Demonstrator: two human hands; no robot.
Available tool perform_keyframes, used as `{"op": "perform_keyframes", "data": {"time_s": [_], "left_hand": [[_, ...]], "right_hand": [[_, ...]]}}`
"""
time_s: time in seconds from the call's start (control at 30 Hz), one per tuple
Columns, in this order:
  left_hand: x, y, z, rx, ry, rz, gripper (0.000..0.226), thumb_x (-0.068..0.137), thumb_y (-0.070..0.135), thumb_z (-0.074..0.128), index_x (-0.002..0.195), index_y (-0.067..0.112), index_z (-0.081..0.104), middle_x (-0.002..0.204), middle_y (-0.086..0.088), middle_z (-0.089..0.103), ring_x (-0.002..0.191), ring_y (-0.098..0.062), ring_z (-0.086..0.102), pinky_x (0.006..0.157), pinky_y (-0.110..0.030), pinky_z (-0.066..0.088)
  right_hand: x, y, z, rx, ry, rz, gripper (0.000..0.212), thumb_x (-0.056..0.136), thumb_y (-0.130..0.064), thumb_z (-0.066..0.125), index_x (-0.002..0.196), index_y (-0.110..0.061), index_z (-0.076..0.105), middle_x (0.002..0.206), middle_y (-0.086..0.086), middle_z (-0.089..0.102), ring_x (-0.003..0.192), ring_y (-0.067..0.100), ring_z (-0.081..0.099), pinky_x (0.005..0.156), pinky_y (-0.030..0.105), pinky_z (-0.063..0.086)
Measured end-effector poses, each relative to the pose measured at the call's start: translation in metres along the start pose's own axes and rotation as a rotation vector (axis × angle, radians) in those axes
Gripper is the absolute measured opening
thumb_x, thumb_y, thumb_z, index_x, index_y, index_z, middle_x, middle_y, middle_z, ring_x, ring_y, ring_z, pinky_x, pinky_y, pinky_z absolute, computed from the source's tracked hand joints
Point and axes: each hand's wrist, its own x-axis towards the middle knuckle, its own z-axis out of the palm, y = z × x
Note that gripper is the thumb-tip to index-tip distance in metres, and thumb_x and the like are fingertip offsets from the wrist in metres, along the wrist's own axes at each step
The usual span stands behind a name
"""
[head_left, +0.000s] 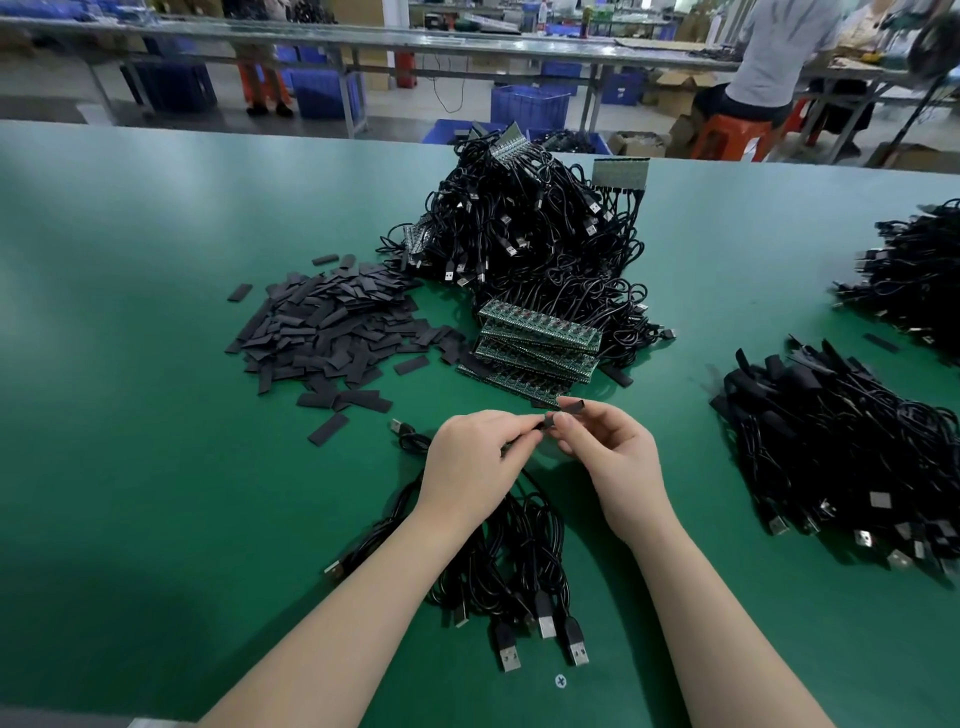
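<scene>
Left hand (478, 457) and right hand (613, 462) hold a cable end (543, 425) and a sleeve (571, 404) together just above the desk (156, 467).
Nearest, loose cables (519, 571) lie on the green desk between the forearms, plugs toward the viewer. The left hand pinches the cable end with curled fingers. The right hand pinches the black sleeve, which touches that end. Beyond lie stacked boards (535, 348), with a sleeve pile (332, 327) to their left, then a tall cable heap (535, 234). A bundle (841, 457) of cables sits well apart at right.
</scene>
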Motion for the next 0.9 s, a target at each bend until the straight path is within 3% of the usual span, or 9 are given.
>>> {"op": "perform_keyframes", "data": {"time_s": [0.2,0.6,0.8,0.9], "left_hand": [[-0.0024,-0.0002,0.0006,-0.047,0.078,-0.067,0.019,0.085,0.031,0.07,0.102,0.026,0.077,0.094,0.01,0.075,0.088,-0.005,0.066,0.079,-0.039,0.055],[-0.0026,0.0034,0.0,-0.036,0.059,-0.055,0.016,0.084,0.025,0.071,0.098,0.024,0.079,0.088,0.01,0.075,0.081,-0.007,0.067,0.074,-0.039,0.055],[-0.0022,0.0038,-0.0018,-0.005,0.03,-0.003,0.014,0.088,0.024,0.068,0.097,0.023,0.079,0.074,0.012,0.071,0.069,-0.004,0.061,0.066,-0.038,0.052],[-0.0023,0.0029,-0.0015,-0.012,0.035,-0.018,0.015,0.087,0.022,0.07,0.099,0.021,0.079,0.081,0.01,0.074,0.076,-0.007,0.066,0.071,-0.038,0.053]], "right_hand": [[-0.0012,0.0008,0.0008,0.026,0.007,-0.004,0.015,0.086,-0.01,0.074,0.094,-0.022,0.076,0.087,0.005,0.076,0.08,0.013,0.071,0.07,0.017,0.054],[-0.0005,-0.0001,0.0023,-0.053,0.006,0.006,0.016,0.084,-0.01,0.077,0.098,-0.018,0.074,0.083,0.002,0.075,0.075,0.005,0.067,0.073,0.019,0.055],[-0.0016,-0.0002,0.0004,-0.1,-0.006,-0.007,0.013,0.084,-0.011,0.077,0.095,-0.018,0.073,0.079,0.0,0.076,0.071,0.004,0.068,0.07,0.017,0.054],[-0.0017,-0.0001,0.0009,-0.112,-0.013,-0.02,0.014,0.084,-0.009,0.077,0.094,-0.017,0.073,0.074,-0.001,0.075,0.067,0.001,0.067,0.067,0.014,0.052]]}}
